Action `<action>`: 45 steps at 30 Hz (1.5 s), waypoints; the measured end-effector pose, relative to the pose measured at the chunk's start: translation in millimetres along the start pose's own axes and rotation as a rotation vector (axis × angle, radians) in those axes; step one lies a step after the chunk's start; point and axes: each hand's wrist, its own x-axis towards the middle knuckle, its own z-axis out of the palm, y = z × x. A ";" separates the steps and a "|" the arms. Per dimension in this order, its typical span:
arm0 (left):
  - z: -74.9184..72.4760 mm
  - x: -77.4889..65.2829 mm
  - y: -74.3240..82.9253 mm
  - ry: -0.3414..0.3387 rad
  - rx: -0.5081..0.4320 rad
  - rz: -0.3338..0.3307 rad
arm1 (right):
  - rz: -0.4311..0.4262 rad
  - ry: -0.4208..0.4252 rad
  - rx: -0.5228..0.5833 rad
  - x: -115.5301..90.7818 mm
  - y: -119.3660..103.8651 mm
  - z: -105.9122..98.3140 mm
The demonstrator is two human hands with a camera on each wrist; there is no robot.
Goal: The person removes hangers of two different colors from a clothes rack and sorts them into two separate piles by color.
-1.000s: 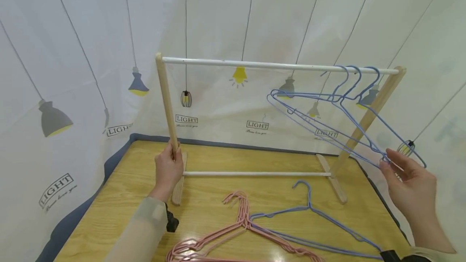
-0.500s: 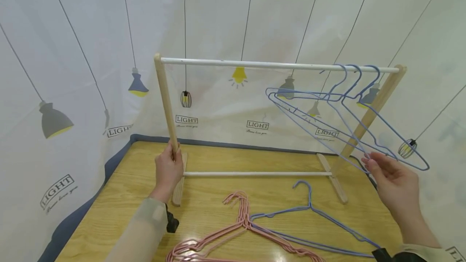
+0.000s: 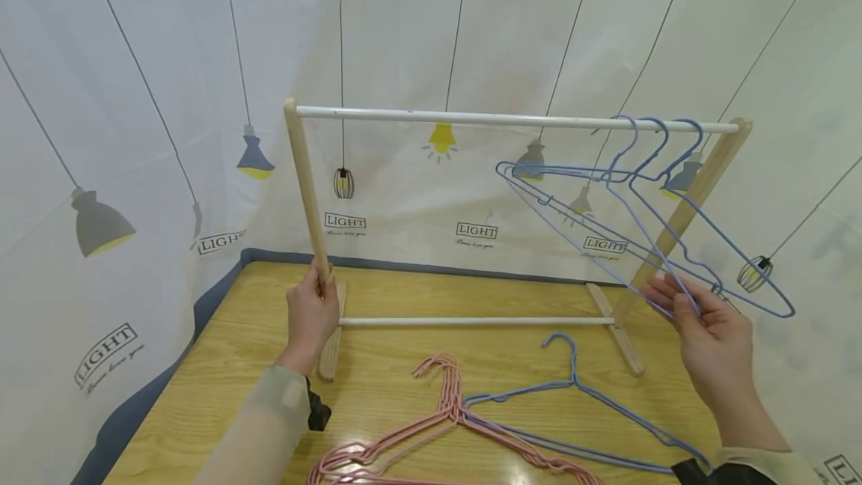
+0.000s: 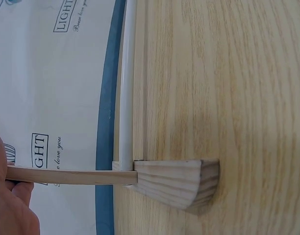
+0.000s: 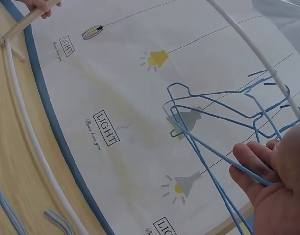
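Note:
Three blue wire hangers hang by their hooks near the right end of the white top rail [image 3: 458, 119] of a clothes rack. My right hand [image 3: 717, 350] holds the near corner of the leftmost blue hanger [image 3: 636, 219], its fingers around the wire in the right wrist view. Just behind that hand is the near end of the middle hanger; the rightmost hanger [image 3: 747, 254] stands apart from it. My left hand [image 3: 311, 316] grips the lower part of the rack's left wooden upright [image 3: 304, 185], also seen in the left wrist view as a wooden bar [image 4: 71, 176].
Pink hangers [image 3: 450, 395] lie in a stack on the wooden table [image 3: 222, 365], hooks pointing away. More blue hangers [image 3: 572, 388] lie right of them, partly overlapping. A white lower rail [image 3: 471, 322] joins the rack's feet. Behind hangs a lamp-printed curtain [image 3: 404, 43].
My right hand has moved left and slightly down, from the bunched near ends to the leftmost hanger's corner. The hangers' near ends have spread apart. My left hand stays on the upright.

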 end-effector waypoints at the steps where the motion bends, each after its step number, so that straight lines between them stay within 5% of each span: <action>1: 0.3 0.2 -0.1 0.002 0.001 0.001 | 0.005 0.015 -0.012 -0.4 -1.8 1.4; 18: 0.1 0.6 0.2 0.001 -0.016 -0.025 | -0.008 0.254 0.005 8.7 -29.3 24.5; 33: 1.3 1.3 -1.2 -0.001 -0.010 -0.007 | -0.056 0.233 0.128 4.4 -49.9 33.0; 45: -0.3 1.1 -0.1 -0.018 -0.027 -0.030 | -0.106 0.214 0.067 -1.2 -65.5 42.9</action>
